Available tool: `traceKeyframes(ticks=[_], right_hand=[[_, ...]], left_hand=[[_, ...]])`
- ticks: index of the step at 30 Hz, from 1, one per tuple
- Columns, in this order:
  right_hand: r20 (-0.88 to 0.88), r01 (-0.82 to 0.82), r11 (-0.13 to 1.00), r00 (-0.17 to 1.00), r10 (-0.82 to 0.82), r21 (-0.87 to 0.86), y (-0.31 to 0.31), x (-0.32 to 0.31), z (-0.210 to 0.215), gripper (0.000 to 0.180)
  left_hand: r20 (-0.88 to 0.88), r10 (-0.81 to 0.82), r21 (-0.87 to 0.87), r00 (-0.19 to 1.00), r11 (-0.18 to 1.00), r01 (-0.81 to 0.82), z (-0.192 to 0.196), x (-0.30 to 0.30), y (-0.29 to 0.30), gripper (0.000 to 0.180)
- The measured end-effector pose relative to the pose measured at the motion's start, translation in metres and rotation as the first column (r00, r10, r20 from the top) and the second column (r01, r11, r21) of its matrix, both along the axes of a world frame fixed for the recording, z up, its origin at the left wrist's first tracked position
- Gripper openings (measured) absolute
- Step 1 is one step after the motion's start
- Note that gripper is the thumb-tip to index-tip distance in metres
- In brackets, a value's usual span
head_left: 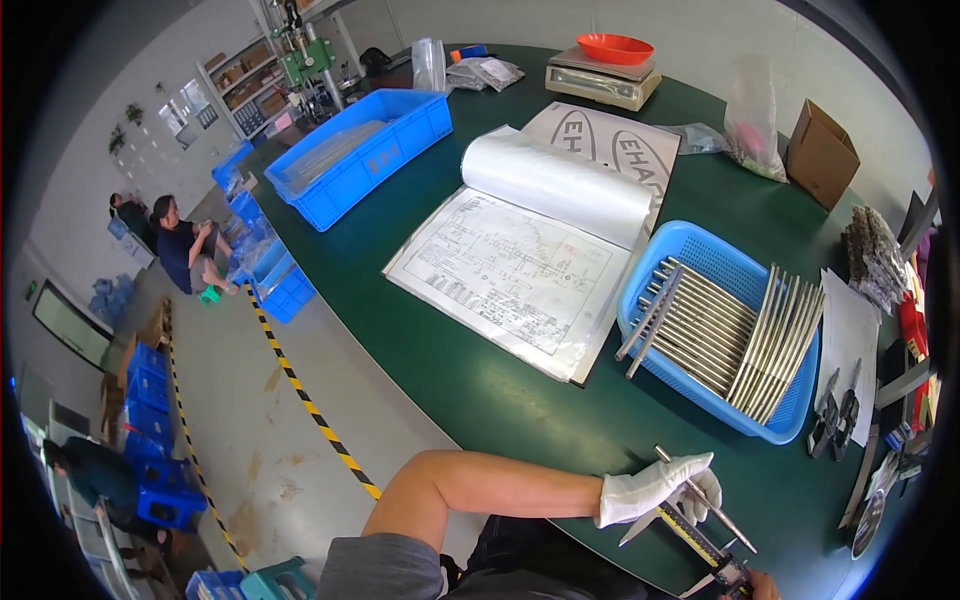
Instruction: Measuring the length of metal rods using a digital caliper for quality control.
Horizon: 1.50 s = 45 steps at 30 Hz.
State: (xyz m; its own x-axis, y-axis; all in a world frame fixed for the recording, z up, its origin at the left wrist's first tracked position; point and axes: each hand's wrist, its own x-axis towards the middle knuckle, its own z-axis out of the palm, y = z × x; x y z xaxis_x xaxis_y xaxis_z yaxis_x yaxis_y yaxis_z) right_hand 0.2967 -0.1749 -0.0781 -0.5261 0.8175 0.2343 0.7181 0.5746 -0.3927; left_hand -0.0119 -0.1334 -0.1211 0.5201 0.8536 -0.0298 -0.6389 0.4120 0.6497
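Observation:
My left hand (pixel 655 488), in a white glove, reaches across the near edge of the green table (pixel 520 410). It grips a thin metal rod (pixel 722 520) that lies slanted between the jaws of a caliper (pixel 698 540). Only a sliver of my bare right hand (pixel 765 586) shows at the bottom edge, where it holds the caliper's slider end. Just beyond my hands stands a blue mesh basket (pixel 700 245) filled with several similar metal rods (pixel 725 335).
An open book of technical drawings (pixel 510 270) lies mid-table. A blue crate (pixel 360 150), a scale with a red dish (pixel 605 72), a plastic bag (pixel 755 130) and a cardboard box (pixel 820 150) stand behind it. Pliers (pixel 835 415) and paper (pixel 850 330) lie at right. Other people (pixel 180 250) work at left.

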Motion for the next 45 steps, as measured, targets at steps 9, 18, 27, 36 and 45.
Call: traceKeyframes(ticks=[9, 18, 27, 36, 45], right_hand=[[0.034, -0.054, 0.997, 0.998, 0.052, 0.06, 0.004, 0.007, -0.008, 0.035], [0.0, 0.005, 1.0, 1.0, -0.005, -0.007, 0.001, 0.007, -0.007, 0.039], [0.003, 0.002, 0.999, 1.0, -0.002, -0.033, -0.001, 0.007, -0.005, 0.039], [-0.001, 0.086, 0.993, 0.996, -0.086, -0.076, -0.002, 0.0, -0.002, 0.036], [0.092, 0.209, 0.931, 0.965, -0.246, 0.299, -0.014, 0.047, -0.036, 0.037]], left_hand=[[0.004, 0.014, 0.005, 1.0, 1.0, -0.014, 0.0, 0.001, -0.001, 0.057], [0.01, -0.004, 0.011, 1.0, 1.0, 0.004, -0.001, -0.001, 0.001, 0.057], [0.009, -0.004, 0.018, 1.0, 1.0, 0.003, 0.0, 0.0, 0.0, 0.057], [0.004, -0.008, 0.017, 1.0, 1.0, 0.007, 0.001, -0.001, 0.001, 0.057], [0.106, -0.078, -0.114, 0.991, 0.989, 0.09, 0.01, -0.013, 0.0, 0.053]])
